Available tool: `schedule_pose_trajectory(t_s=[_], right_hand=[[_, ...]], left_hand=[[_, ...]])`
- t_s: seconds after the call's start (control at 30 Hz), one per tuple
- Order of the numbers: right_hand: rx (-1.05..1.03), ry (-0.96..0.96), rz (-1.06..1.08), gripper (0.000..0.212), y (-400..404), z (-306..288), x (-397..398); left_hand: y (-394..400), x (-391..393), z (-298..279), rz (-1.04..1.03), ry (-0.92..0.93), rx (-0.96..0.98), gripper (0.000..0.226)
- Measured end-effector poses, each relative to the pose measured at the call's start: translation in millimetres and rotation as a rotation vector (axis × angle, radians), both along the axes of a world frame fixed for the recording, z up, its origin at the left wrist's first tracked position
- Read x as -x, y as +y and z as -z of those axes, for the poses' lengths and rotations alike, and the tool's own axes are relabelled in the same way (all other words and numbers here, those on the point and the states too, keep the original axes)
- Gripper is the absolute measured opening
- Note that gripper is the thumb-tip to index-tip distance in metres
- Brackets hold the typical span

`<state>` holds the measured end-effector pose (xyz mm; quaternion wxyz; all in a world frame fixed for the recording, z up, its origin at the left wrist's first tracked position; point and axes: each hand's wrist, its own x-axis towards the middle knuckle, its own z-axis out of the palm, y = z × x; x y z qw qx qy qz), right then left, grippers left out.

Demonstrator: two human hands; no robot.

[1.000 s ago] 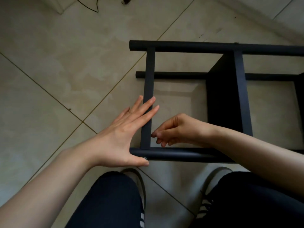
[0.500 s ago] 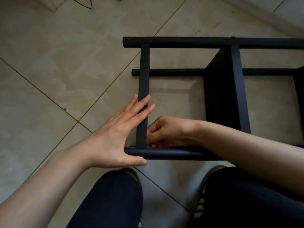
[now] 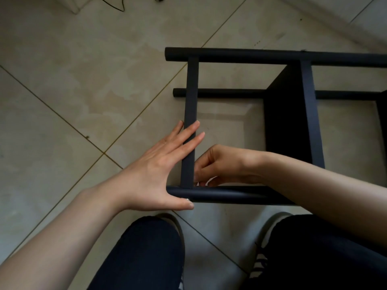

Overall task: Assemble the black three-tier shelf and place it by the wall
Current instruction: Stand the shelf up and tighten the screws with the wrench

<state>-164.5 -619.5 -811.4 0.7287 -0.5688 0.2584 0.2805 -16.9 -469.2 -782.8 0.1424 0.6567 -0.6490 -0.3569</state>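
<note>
Here my left hand (image 3: 155,164) lies flat, fingers straight along the shelf's (image 3: 293,122) 12-to-6 crossbar (image 3: 190,114), while my right hand (image 3: 217,164), nearer, curls at its 6 o'clock joint, maybe pinching something small.

shelf (image 3: 291,114) | blk, part-built | on its side – tile floor
</note>
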Motion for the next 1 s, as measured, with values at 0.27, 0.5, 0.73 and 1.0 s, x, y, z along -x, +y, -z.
schedule_pose_trajectory(t_s=[0.27,0.5,0.73,1.0], right_hand=[[-0.096,0.107,0.011,0.014,7.8,5.8,-4.7],[-0.087,0.139,-0.021,0.012,2.2,5.0,-4.2],[-0.053,0.159,-0.019,0.016,7.7,8.4,-6.2],[-0.147,0.171,-0.014,0.014,1.2,8.7,-2.3]], left_hand=[[-0.5,-0.2,1.2,-0.006,0.001,0.003,0.124],[-1.0,1.1,1.1,-0.012,0.013,0.008,0.122],[-1.6,1.4,-0.5,-0.020,0.034,-0.015,0.121],[-1.6,2.3,-1.5,-0.012,0.012,-0.022,0.123]])
